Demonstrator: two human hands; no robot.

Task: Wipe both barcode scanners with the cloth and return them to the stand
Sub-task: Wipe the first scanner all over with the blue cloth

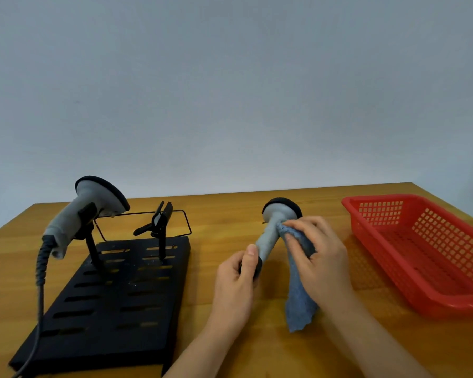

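Head view: red basket (388, 211) holds nothing visible.

The stand (112, 296) sat at lower left of the frame on the table (230, 350), one scanner (88, 214) mounted on it. The second scanner (273, 230) was at centre, the basket (421, 255) at right.

— How's the light?
— Soft and even, rather dim; the wall (230, 91) reads flat grey-blue, with no glare.
— Shadows?
— Faint ones under the basket (426, 249) and the stand (107, 296).
— Sharpness?
— Slightly soft throughout. The tabletop's (216, 208) far edge slopes and bows from wide-angle distortion.
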